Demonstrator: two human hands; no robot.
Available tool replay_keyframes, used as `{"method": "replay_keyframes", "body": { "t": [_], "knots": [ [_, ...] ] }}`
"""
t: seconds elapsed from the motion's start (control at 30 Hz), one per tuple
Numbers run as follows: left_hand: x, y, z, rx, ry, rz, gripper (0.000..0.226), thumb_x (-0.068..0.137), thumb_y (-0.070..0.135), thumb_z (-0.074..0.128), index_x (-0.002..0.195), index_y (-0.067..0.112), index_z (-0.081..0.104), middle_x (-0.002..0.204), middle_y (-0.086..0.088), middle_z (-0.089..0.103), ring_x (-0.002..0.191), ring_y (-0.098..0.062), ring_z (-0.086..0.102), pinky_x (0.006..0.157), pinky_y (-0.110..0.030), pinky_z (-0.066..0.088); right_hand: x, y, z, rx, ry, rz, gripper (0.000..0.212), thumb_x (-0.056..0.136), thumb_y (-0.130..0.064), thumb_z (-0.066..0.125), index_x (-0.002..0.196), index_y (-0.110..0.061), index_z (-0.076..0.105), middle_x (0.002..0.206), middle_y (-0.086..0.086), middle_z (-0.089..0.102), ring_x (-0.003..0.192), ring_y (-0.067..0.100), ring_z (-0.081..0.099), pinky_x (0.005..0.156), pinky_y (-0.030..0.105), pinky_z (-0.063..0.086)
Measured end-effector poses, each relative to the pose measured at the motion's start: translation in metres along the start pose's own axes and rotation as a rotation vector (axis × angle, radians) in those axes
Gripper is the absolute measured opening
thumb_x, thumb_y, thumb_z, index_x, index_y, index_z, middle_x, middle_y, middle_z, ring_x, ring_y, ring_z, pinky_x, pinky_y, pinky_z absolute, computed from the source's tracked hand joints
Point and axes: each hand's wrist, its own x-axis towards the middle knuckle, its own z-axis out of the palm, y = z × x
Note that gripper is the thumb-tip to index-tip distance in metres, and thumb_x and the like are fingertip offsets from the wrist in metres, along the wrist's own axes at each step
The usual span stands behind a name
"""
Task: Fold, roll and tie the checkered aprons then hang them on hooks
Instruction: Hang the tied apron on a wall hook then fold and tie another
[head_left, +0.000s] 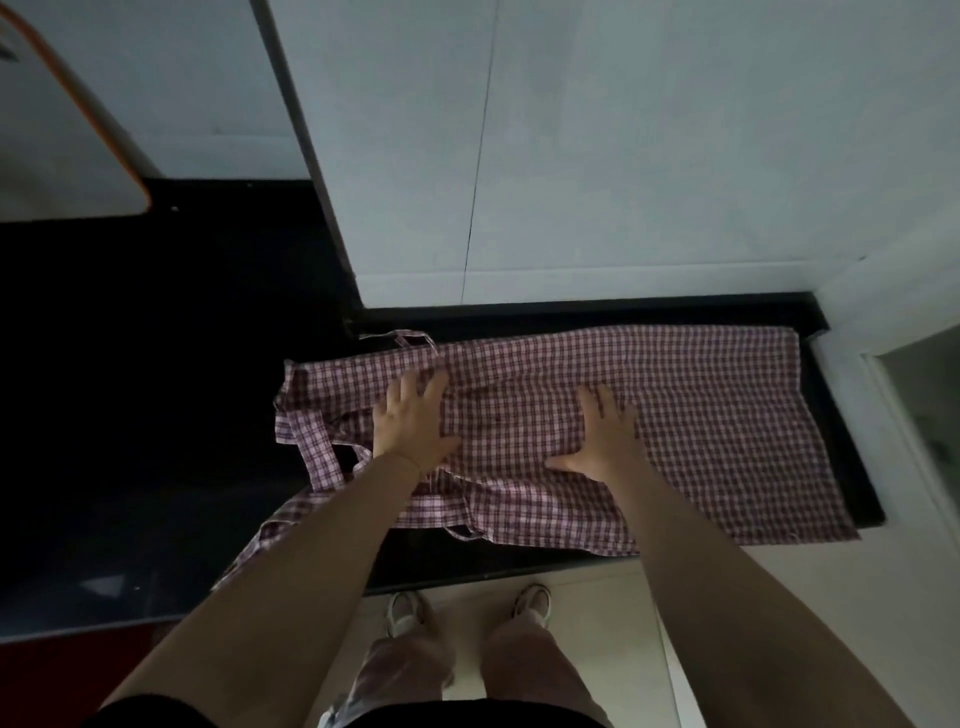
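A red-and-white checkered apron (717, 415) lies spread across a black counter (571, 312), its right part flat and its left part bunched. Its straps (322, 457) trail off the left end and over the counter's front edge. My left hand (413, 421) presses flat on the bunched left part, fingers straight and spread. A little to the right, my right hand (602, 434) lies flat on the apron's middle, thumb out to the left. Neither hand grips the cloth.
White wall tiles (623, 156) rise behind the counter. A white board with an orange rim (78, 130) stands at the far left over a dark surface (130, 389). My feet in pale shoes (410, 613) stand on the light floor below the counter's edge.
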Motion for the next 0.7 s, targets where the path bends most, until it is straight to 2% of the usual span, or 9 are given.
{"method": "replay_keyframes", "body": {
  "t": [0.1,0.2,0.27,0.33,0.4,0.5,0.57,0.63,0.7],
  "knots": [
    [-0.007,0.001,0.013,-0.105,-0.037,0.0,0.087,0.088,0.039,0.069,0.155,0.029,0.014,0.157,-0.009,0.018,0.144,-0.029,0.021,0.113,-0.047,0.034,0.007,0.021,-0.01,-0.041,-0.015,0.033,0.131,0.069,-0.061,0.08,0.156,-0.032,-0.013,0.165,0.0,-0.018,0.15,0.042,-0.012,0.117,0.065,0.017],
    [-0.014,0.004,0.014,-0.144,0.167,-0.039,0.071,0.091,0.02,0.062,0.152,0.021,0.026,0.145,-0.008,0.035,0.134,-0.027,0.035,0.106,-0.043,0.04,0.008,0.008,-0.028,-0.161,0.024,0.074,0.115,0.081,-0.046,0.077,0.157,-0.026,-0.008,0.165,0.011,-0.014,0.149,0.045,-0.005,0.116,0.066,0.015],
    [-0.016,0.005,0.011,-0.114,0.228,-0.113,0.053,0.092,0.02,0.056,0.142,0.017,0.04,0.137,-0.008,0.044,0.127,-0.027,0.041,0.104,-0.043,0.037,0.002,-0.019,-0.034,-0.17,0.252,-0.045,0.083,0.088,-0.024,0.071,0.153,-0.018,0.019,0.161,0.018,0.016,0.145,0.041,0.021,0.112,0.058,0.031],
    [-0.019,-0.001,0.008,-0.081,0.259,-0.149,0.037,0.095,0.025,0.051,0.13,0.014,0.053,0.13,-0.006,0.051,0.122,-0.026,0.045,0.103,-0.042,0.034,-0.004,-0.056,-0.033,0.065,0.389,-0.223,0.041,0.092,-0.013,0.062,0.131,-0.009,0.049,0.134,0.011,0.05,0.114,0.027,0.052,0.09,0.039,0.049],
    [-0.021,-0.01,0.006,-0.039,0.312,-0.177,0.032,0.095,0.024,0.048,0.123,0.013,0.059,0.125,-0.006,0.054,0.119,-0.026,0.046,0.106,-0.042,0.03,-0.015,-0.091,-0.029,0.332,0.219,-0.322,0.018,0.097,-0.014,0.056,0.111,-0.005,0.062,0.111,0.007,0.064,0.091,0.024,0.061,0.073,0.034,0.051],
    [-0.03,-0.03,-0.002,-0.035,0.308,-0.294,0.036,0.091,0.024,0.052,0.126,0.017,0.056,0.133,-0.007,0.048,0.126,-0.028,0.04,0.11,-0.045,0.026,-0.03,-0.133,-0.012,0.591,-0.133,-0.313,0.024,0.098,-0.019,0.057,0.118,-0.007,0.061,0.109,0.003,0.065,0.093,0.018,0.063,0.078,0.029,0.051],
    [-0.037,-0.048,-0.006,-0.123,0.193,-0.341,0.042,0.09,0.03,0.057,0.131,0.02,0.053,0.142,-0.007,0.041,0.133,-0.028,0.033,0.109,-0.046,0.031,-0.036,-0.151,-0.001,0.786,-0.301,-0.222,0.019,0.095,-0.02,0.061,0.111,-0.012,0.056,0.098,0.002,0.061,0.083,0.014,0.06,0.069,0.026,0.047],
    [-0.042,-0.065,-0.007,-0.209,0.029,-0.281,0.05,0.091,0.04,0.06,0.137,0.025,0.051,0.149,-0.006,0.034,0.14,-0.028,0.025,0.111,-0.047,0.035,-0.036,-0.161,0.002,1.035,-0.387,-0.111,0.011,0.094,-0.018,0.062,0.097,-0.008,0.062,0.089,0.009,0.065,0.075,0.017,0.061,0.066,0.028,0.045],
    [-0.045,-0.079,-0.01,-0.187,-0.08,-0.209,0.056,0.091,0.045,0.059,0.143,0.031,0.045,0.154,-0.004,0.026,0.144,-0.026,0.019,0.114,-0.046,0.033,-0.039,-0.169,-0.006,1.271,-0.46,0.0,0.013,0.096,-0.016,0.061,0.092,-0.004,0.065,0.076,0.007,0.065,0.067,0.017,0.06,0.065,0.03,0.047]
  ]
}}
